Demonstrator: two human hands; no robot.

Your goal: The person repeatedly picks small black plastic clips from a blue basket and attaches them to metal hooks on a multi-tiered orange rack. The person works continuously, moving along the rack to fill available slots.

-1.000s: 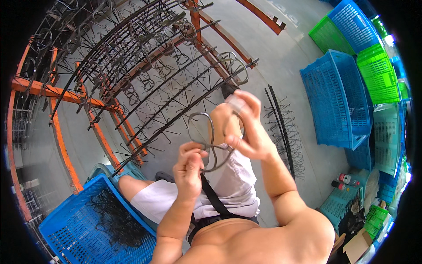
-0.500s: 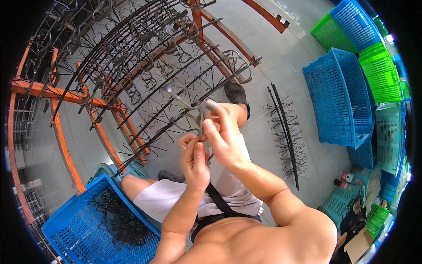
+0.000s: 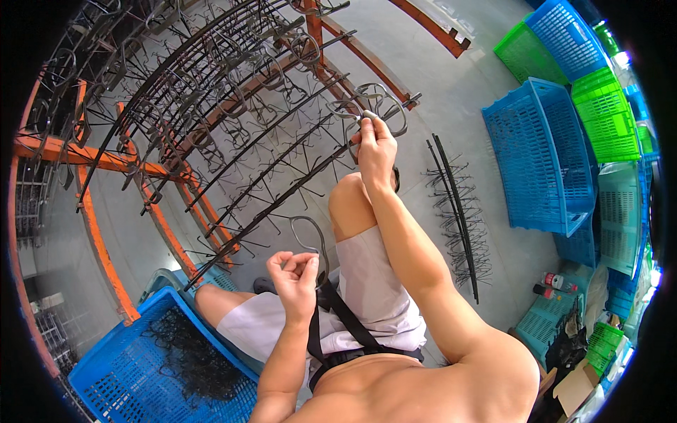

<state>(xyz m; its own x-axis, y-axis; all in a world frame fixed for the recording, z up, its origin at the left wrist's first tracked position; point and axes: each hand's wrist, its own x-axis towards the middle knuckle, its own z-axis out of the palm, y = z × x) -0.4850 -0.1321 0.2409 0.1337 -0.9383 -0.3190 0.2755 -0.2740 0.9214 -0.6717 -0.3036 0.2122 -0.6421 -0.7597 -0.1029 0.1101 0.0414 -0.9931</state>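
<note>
In front of my body, the closed fingers of my left hand point(image 3: 296, 280) hold a thin, dark wire hook point(image 3: 317, 227), its curved end sticking up above the fingertips. Farther away and to the right, my right hand point(image 3: 378, 144) pinches a looped grey metal part point(image 3: 344, 106) between thumb and fingers. That part is at the outer end of a black bar point(image 3: 326, 161) set with wire prongs. Another ring-like metal piece point(image 3: 400, 127) is close behind it; whether the two touch I cannot tell.
An orange rack point(image 3: 99, 146) carries black pronged bars hung with many looped parts. At lower left, a blue basket point(image 3: 127, 366) contains tangled black wire hooks point(image 3: 194, 352). Two pronged bars point(image 3: 458, 218) lie on the floor at right, near stacked blue crates point(image 3: 525, 155) and green crates point(image 3: 603, 116).
My hands have separated from the middle. The right hand has moved up and away to the bar's end with the looped metal part; the left has dropped nearer me, holding a wire hook.
</note>
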